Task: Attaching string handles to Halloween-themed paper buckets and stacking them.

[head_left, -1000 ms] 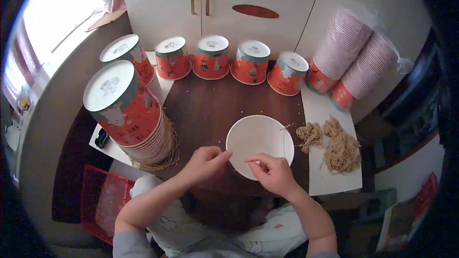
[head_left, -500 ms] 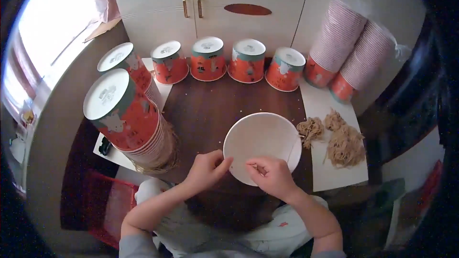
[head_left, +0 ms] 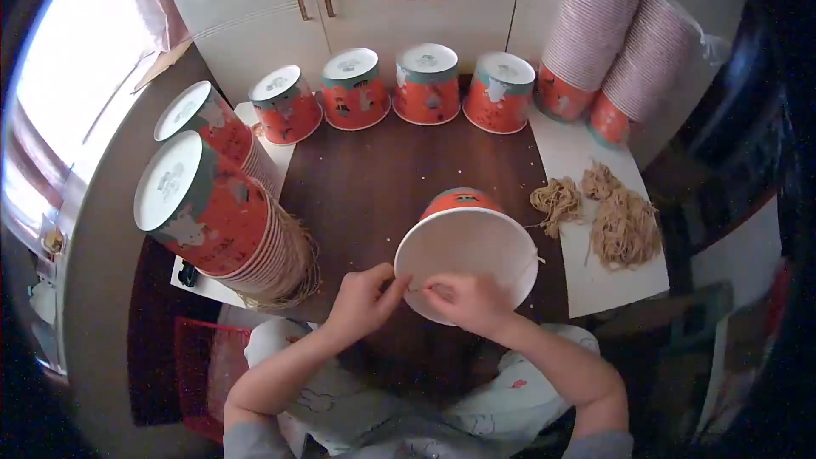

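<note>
A large paper bucket [head_left: 476, 242], white inside and red outside, tips its open mouth toward me at the near middle of the table. My left hand [head_left: 367, 296] is closed at the left rim, with thumb and fingers on the wall. In front of the mouth, my right hand [head_left: 470, 299] pinches the end of a thin string, close to my left fingertips. The string is too fine to follow fully. A short knotted bit of string [head_left: 541, 260] sticks out at the right rim. Tan string bundles [head_left: 627, 225] lie to the right on white board.
Upside-down red buckets [head_left: 427, 85] line the back. At left lean tall nested bucket stacks [head_left: 217, 221], string hanging from the nearer one. Two wrapped stacks [head_left: 591, 30] stand back right. A red plastic basket [head_left: 200, 374] sits low at left; white cabinet doors [head_left: 416, 25] rise behind.
My right hand has moved left, nearer the left fingertips. The bucket has tipped further toward me, so its red outside now shows above the far rim. The whole view has shifted slightly.
</note>
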### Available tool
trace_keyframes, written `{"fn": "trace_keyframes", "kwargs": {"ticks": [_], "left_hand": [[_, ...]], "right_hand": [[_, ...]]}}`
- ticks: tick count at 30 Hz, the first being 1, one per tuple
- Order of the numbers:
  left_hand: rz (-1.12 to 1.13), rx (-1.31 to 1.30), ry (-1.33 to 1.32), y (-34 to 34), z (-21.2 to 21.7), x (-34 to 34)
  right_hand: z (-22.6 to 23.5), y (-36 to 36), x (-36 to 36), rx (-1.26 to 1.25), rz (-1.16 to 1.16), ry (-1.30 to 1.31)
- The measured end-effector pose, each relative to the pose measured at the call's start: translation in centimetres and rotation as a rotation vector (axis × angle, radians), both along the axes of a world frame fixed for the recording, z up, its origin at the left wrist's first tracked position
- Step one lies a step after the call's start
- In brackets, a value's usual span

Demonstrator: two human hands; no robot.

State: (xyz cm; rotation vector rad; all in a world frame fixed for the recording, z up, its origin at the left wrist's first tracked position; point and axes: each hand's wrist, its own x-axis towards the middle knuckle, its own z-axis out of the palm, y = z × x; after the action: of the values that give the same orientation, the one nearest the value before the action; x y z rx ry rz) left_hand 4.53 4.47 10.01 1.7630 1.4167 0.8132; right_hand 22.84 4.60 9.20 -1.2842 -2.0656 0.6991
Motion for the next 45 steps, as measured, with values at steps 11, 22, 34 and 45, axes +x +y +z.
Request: {"fn": "trace_keyframes", "kwargs": {"ticks": [11,22,34,45], "left_hand": [[-0.014,-0.019,-0.048,-0.2,0.2,0.1],[-0.016,-0.019,-0.047,-0.2,0.6,0.4],[-0.002,0.026,0.014,-0.1,-0.5,0.3],[-0.028,-0.124,-0.112,0.1,0.9,0.7]], "right_hand": [[0.5,0.3,-0.5,-0.008,0.022,0.016],[0.6,0.3,-0.4,-0.105,0.016,-0.006],[0.6,0.3,-0.6,-0.037,0.077,-0.011],[2.2,-0.6,-0.6,0.428,0.116,-0.267]]}}
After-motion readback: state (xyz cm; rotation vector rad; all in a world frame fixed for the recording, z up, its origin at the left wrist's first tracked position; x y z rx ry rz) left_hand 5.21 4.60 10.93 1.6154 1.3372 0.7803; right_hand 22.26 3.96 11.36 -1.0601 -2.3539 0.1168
